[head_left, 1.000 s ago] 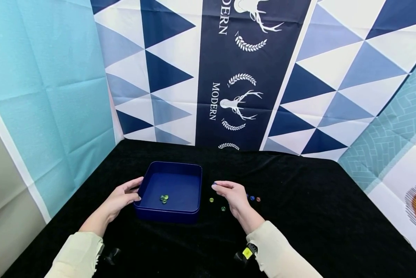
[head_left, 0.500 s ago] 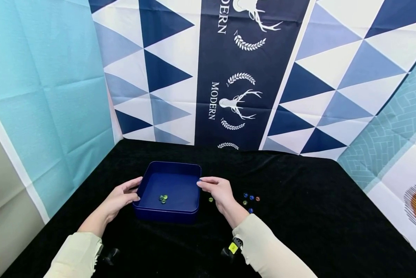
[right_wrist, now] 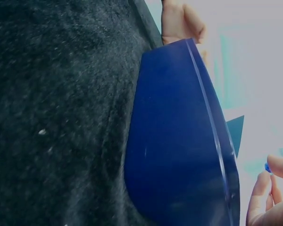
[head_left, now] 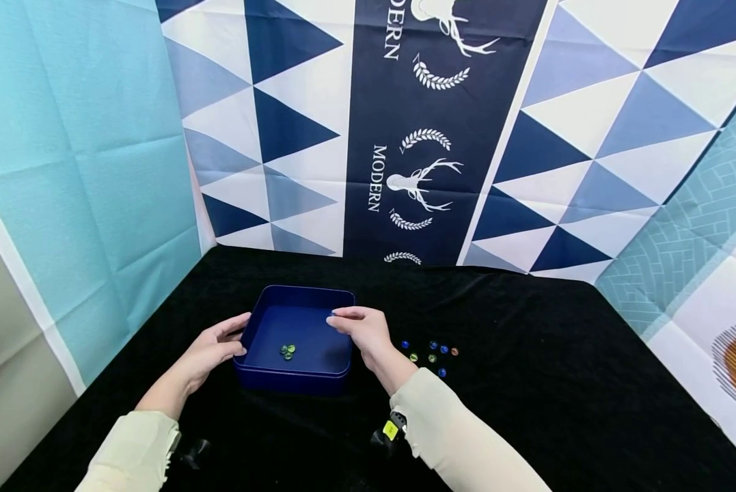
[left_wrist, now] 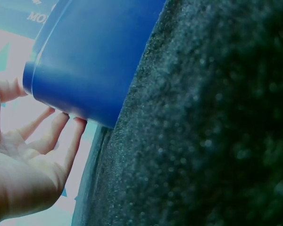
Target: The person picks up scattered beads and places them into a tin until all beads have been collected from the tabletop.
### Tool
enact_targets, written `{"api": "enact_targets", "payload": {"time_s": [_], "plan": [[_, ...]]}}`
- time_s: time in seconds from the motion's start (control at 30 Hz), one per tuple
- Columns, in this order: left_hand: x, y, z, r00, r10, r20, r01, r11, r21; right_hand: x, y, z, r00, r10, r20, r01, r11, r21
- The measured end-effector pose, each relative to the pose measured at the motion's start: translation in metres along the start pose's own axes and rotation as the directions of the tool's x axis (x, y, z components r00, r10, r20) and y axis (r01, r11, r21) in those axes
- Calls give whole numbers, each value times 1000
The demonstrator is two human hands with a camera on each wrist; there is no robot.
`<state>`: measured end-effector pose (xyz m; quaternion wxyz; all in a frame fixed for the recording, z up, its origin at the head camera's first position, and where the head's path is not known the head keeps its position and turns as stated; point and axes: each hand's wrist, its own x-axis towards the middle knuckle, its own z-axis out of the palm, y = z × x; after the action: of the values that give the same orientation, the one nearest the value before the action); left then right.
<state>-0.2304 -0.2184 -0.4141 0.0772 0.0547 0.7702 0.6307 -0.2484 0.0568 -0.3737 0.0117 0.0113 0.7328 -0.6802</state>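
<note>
My right hand (head_left: 365, 333) pinches a small blue marble (right_wrist: 268, 167) between thumb and fingertips, above the right part of a square, open blue box (head_left: 306, 335). The marble barely shows in the head view. My left hand (head_left: 210, 348) holds the box by its left side; in the left wrist view its fingers (left_wrist: 75, 129) touch the box wall and the thumb lies at the rim. Inside the box, a small cluster of green marbles (head_left: 288, 351) sits near the front left.
Right of the box, loose marbles lie on the black cloth (head_left: 527, 383): several blue ones (head_left: 442, 372), two yellow-green ones (head_left: 413, 357) and an orange-red one (head_left: 455, 352). Patterned hangings (head_left: 306, 123) stand behind and at both sides of the table.
My right hand has moved left with the blue marble, from over the cloth to above the box, uncovering marbles behind it. The left hand and the box stay nearly still.
</note>
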Motion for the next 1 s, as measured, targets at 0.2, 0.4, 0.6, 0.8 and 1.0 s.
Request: {"api": "enact_targets", "payload": {"time_s": [0.2, 0.4, 0.6, 0.8, 1.0], "plan": [[-1, 1, 0, 1000, -4, 0, 4, 1000, -2, 0, -4, 10, 1000, 14, 20, -14, 1000, -11], [-2, 2, 0, 1000, 1, 7, -1, 1000, -5, -1, -5, 16, 999, 17, 30, -17, 1000, -5], [-1, 3, 0, 1000, 7, 9, -7, 1000, -12, -2, -5, 19, 999, 14, 29, -14, 1000, 9], [-2, 3, 0, 1000, 3, 10, -3, 1000, -7, -5, -5, 17, 1000, 16, 19, -16, 1000, 9], [-1, 1, 1, 1000, -1, 0, 1, 1000, -4, -7, -2, 11, 999, 19, 29, -19, 1000, 9]]}}
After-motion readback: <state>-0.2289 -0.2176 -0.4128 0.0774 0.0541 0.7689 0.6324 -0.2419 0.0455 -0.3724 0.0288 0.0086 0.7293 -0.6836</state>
